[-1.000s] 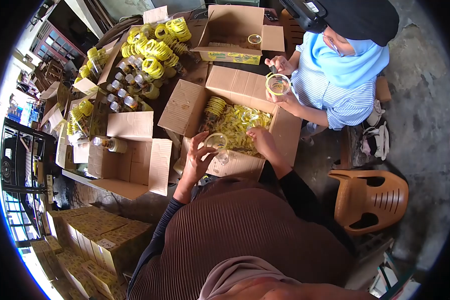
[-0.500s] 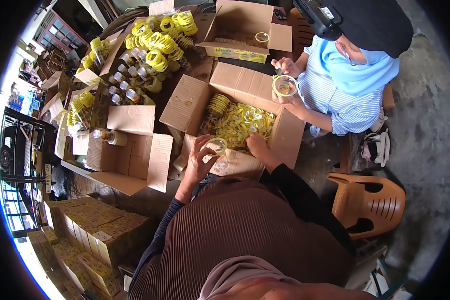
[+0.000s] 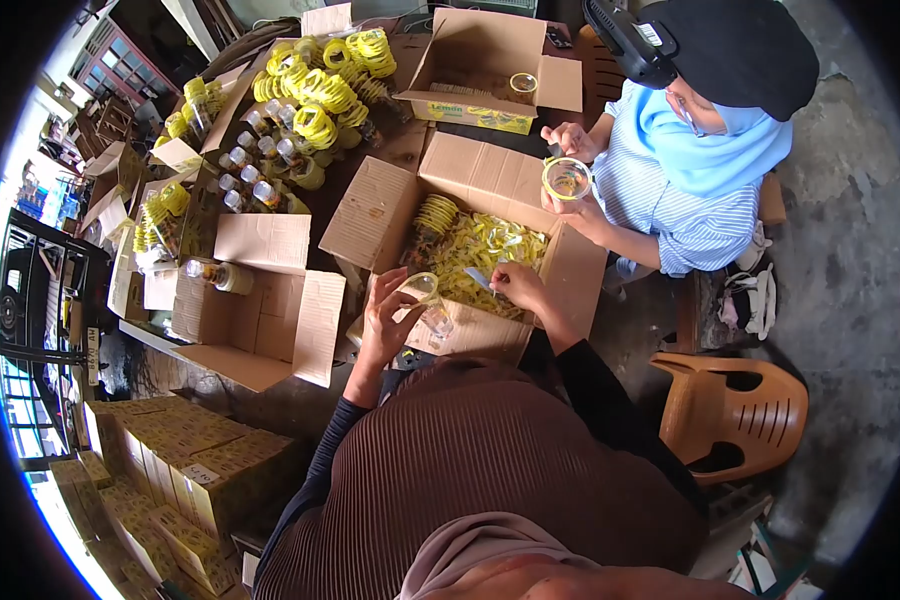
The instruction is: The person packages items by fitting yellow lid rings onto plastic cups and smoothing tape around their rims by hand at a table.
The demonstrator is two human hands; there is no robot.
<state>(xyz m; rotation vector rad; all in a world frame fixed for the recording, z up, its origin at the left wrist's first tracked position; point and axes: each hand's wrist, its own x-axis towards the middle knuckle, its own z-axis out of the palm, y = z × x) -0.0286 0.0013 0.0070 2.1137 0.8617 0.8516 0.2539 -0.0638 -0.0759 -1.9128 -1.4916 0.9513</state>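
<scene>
My left hand [image 3: 382,318] is closed on the yellow rim of a clear plastic cup [image 3: 437,319], which is tilted over the near side of an open cardboard box [image 3: 470,160]. Between the fingertips of my right hand [image 3: 522,288] is a small, flat, pale-blue piece [image 3: 478,277], its kind unclear. Both hands are at the near edge of the box. Inside it lies a loose heap of yellow and clear strips [image 3: 490,240], with a stack of yellow-rimmed cups [image 3: 435,214] in its far left corner.
Across the box, a person [image 3: 695,170] holds another yellow-rimmed cup [image 3: 567,179]. A second open box [image 3: 320,330] stands to the left. Behind it are many yellow rings [image 3: 315,95] and clear-topped containers [image 3: 266,192]. An orange plastic chair [image 3: 735,415] is at the right.
My right hand has risen out of the strips, and the pale-blue piece now shows in its fingers. My left hand and cup have shifted slightly left.
</scene>
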